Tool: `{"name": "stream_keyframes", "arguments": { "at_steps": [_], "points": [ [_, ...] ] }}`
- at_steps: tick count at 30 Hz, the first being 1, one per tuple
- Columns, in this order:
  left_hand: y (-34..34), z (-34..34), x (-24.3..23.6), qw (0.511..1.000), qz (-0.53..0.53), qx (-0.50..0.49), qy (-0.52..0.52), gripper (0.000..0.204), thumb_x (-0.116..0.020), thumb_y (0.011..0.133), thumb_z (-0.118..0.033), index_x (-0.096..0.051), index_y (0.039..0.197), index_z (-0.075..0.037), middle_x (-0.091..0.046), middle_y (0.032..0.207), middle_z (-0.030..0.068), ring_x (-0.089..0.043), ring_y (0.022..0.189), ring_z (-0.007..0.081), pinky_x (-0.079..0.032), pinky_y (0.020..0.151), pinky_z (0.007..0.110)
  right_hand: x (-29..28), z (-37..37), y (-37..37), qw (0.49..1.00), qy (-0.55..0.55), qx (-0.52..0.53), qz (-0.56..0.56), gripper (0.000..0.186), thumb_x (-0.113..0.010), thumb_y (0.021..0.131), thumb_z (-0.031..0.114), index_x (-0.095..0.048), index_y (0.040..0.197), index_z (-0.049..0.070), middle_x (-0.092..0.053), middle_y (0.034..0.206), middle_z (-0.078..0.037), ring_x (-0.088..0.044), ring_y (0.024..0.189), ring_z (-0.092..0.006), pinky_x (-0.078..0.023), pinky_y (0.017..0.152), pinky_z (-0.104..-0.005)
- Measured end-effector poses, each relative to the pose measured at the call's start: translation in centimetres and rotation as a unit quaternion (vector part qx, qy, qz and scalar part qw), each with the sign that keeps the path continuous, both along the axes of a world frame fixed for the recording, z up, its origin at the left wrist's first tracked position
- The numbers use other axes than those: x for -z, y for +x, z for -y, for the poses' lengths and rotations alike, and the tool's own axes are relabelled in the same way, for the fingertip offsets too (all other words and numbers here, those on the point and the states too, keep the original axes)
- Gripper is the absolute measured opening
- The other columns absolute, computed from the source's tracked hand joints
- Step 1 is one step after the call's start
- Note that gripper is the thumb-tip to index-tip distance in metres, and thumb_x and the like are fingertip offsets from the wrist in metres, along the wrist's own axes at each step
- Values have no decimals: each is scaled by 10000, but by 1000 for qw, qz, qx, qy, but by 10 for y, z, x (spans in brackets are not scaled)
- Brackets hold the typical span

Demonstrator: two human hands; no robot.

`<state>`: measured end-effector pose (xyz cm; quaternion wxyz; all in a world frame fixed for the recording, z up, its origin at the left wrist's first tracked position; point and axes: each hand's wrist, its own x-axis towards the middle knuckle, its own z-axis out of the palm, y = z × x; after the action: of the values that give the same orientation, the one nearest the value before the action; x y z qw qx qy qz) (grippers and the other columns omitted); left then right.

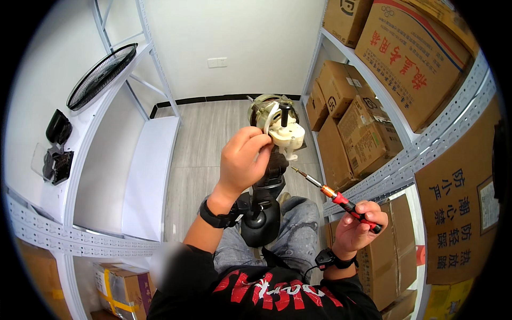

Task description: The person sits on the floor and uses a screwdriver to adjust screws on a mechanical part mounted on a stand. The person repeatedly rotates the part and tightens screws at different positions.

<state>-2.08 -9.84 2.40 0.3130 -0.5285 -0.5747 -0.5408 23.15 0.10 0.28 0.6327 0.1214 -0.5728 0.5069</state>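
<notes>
Between two racks (146, 178), one screwdriver (343, 202), one motor (260, 110)

Fan grille (101, 77) on left shelf (87, 124), fan motor (261, 109) between shelves, screwdriver (346, 205) rightward, boxes (370, 133) on right shelf (456, 129)

Screwdriver (341, 201): red and black, orange collar (327, 191)
Plastic housing (286, 138): cream
Post (285, 115): black
Shirt (194, 272): black, red-and-white lettering (233, 281)
Trousers (298, 229): mottled grey
Floor (197, 146): grey, wood-grained
Cartons (370, 130): brown
</notes>
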Motion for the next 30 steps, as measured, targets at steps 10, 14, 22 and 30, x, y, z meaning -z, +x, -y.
{"name": "stream_keyframes", "arguments": {
  "at_steps": [10, 14, 22, 30],
  "points": [
    [13, 3, 4, 987, 157, 13, 34, 258, -748, 775, 98, -690, 1009, 6, -699, 962, 88, -642, 750, 128, -531, 656, 262, 4, -2, 2, 1000, -12, -13, -6, 315, -701, 1014, 269, -541, 1164, 42, -617, 1105, -187, -581, 791, -173, -548, 615, -231],
    [14, 9, -2, 977, 213, 20, 5, 264, -723, 784, 94, -694, 1035, 18, -703, 959, 65, -594, 707, 76, -495, 622, 230, 2, 0, 1, 999, 3, -39, -7, 300, -691, 1021, 244, -553, 1185, 34, -607, 1135, -189, -563, 842, -181, -538, 633, -216],
    [1, 20, 1, 950, 287, 124, -14, 230, -730, 803, 34, -723, 1023, -33, -726, 935, 48, -615, 743, 108, -492, 666, 251, 6, 3, -2, 1000, -24, 13, 5, 344, -716, 1003, 294, -526, 1139, 42, -633, 1073, -202, -617, 684, -161, -578, 595, -263],
    [7, 19, 3, 942, 278, 185, -33, 232, -774, 844, 43, -738, 1069, 2, -697, 1024, 60, -637, 950, 139, -490, 861, 277, 8, 2, -5, 1000, -16, 0, 13, 323, -711, 1008, 237, -550, 1179, 16, -614, 1136, -223, -622, 815, -193, -570, 660, -240]
  ]
}}
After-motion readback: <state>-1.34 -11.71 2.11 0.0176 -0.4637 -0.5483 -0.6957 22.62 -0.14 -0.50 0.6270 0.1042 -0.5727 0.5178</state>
